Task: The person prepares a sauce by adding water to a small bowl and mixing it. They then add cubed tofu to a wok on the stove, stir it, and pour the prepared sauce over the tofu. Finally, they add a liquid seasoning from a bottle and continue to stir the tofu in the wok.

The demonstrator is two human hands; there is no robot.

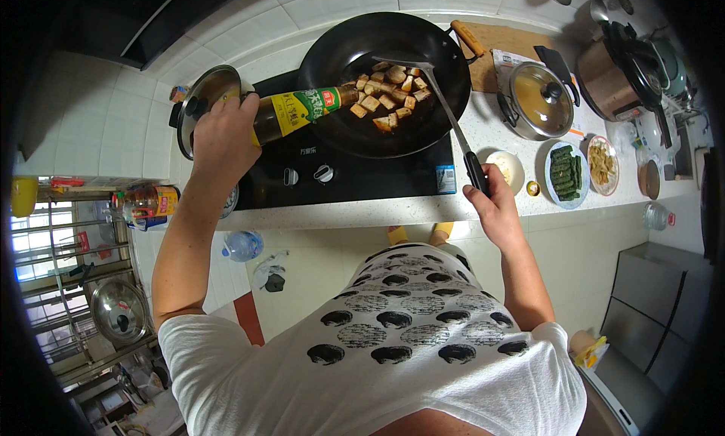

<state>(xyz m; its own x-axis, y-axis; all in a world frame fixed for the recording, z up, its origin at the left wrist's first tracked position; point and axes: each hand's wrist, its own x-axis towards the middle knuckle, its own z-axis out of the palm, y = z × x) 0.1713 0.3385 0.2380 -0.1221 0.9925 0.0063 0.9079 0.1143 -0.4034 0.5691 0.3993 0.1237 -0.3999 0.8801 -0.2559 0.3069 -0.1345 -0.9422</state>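
Observation:
My left hand (pixel 226 136) is closed around a glass sauce bottle (pixel 294 114) with a yellow and green label. The bottle is tilted, its mouth over the left part of a black wok (pixel 345 133). Browned cubes of food (pixel 387 101), perhaps tofu, lie in the wok. My right hand (pixel 498 206) grips the black handle of a metal spatula (pixel 450 105), whose blade rests in the wok at the upper edge of the cubes. Whether sauce is flowing from the bottle cannot be told.
A lidded pot (pixel 212 90) stands left of the wok on the black cooktop (pixel 362 181). To the right are a glass-lidded pot (pixel 541 105), a small bowl (pixel 512 167), a plate of green vegetables (pixel 566 175), a plate of yellowish food (pixel 603 167) and a pressure cooker (pixel 606 79).

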